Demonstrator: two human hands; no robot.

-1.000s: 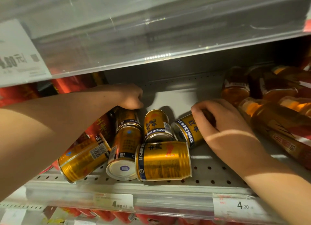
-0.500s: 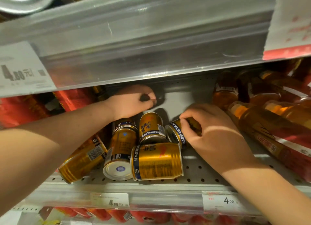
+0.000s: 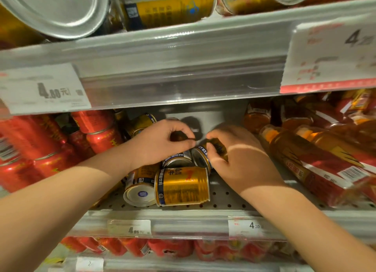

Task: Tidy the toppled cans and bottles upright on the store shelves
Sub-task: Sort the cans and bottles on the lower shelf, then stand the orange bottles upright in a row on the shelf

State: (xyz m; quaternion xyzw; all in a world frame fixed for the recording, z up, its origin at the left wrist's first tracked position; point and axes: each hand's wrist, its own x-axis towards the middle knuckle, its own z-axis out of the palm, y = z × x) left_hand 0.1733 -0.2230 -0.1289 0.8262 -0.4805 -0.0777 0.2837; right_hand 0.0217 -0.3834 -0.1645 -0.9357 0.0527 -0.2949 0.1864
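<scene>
Right hand [image 3: 240, 155] grips a toppled can [image 3: 201, 157] on the shelf [image 3: 230, 200]. The can's long axis runs 8 to 2 o'clock. Left hand [image 3: 162, 141], curled, sits at its 10 o'clock, and I cannot tell whether it holds anything. The right hand is nearer.

Upper clear plastic label rail [image 3: 183, 82]: white paper 4.80 price tag [image 3: 43, 88] at its left end, larger white 4.20 tag with red bottom band [image 3: 329, 56] at its right end. Lower clear plastic rail [image 3: 183, 225]: small blurred white tag [image 3: 130, 228] left of centre, small white 4.20 tag [image 3: 245, 226] right of centre.
</scene>
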